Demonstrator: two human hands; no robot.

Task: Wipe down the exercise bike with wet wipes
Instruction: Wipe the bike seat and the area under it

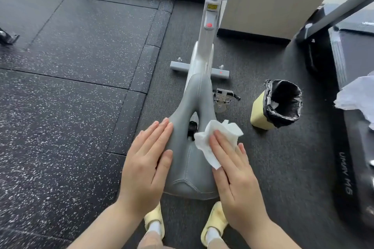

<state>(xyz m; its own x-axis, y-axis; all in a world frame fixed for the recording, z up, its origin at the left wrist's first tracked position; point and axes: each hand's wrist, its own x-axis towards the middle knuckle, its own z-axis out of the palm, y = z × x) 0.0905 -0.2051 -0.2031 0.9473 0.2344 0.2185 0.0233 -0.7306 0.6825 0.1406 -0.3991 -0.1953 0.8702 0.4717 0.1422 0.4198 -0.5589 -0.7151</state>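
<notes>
Both hands lie flat on my view's saddle [190, 159]: left hand [146, 159] bare, right hand [235, 176] pressing a wipe [218, 133] (crumpled).

A bin [261, 115] stands right of the saddle [190, 159], with the treadmill [348, 168] farther right.

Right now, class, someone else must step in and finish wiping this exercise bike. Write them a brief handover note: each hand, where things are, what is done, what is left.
Left hand: flat, fingers straight, resting on the left side of the grey saddle, steadying it.
Right hand: straight fingers pressing a white wet wipe onto the saddle's right side.
Bin with black liner stands on the floor to the right.
Done: saddle wiping under way; how much is covered cannot be told.
Left: rest of saddle, white frame, pedal, then probably bin the wipe.
</notes>
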